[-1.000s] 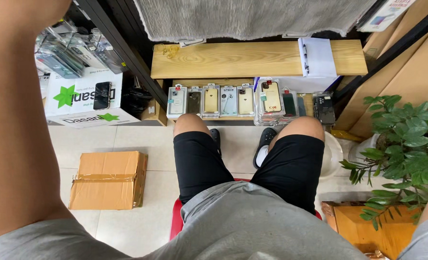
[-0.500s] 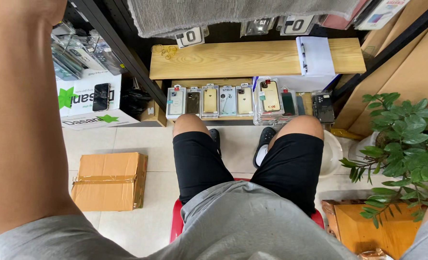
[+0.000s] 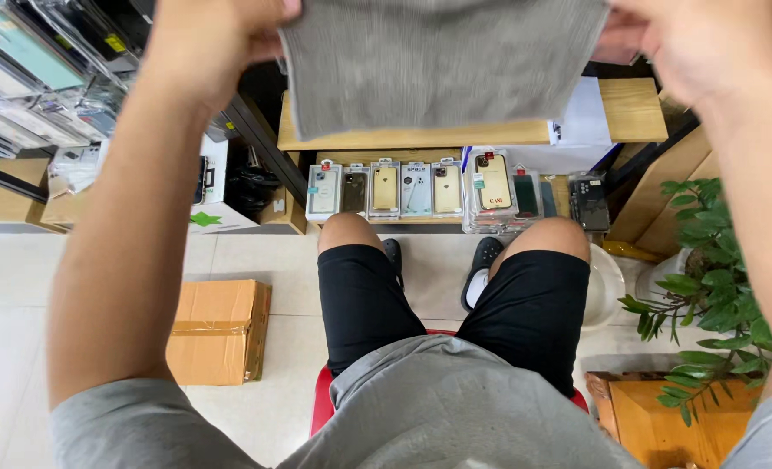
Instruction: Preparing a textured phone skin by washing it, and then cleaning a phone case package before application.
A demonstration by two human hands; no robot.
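Grey ribbed cloth (image 3: 442, 61) now lowered into full view, spread flat above the wooden shelf (image 3: 629, 108), where half a second ago only its bottom edge showed. Gripped at the upper left corner by the left hand (image 3: 217, 39), at the upper right by the right hand (image 3: 694, 43). Below, unchanged: cardboard box (image 3: 219, 330), row of phone cases (image 3: 386, 187).

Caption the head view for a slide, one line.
Seated person's left hand and right hand hold up a grey ribbed cloth above a wooden shelf and boxed phone cases.
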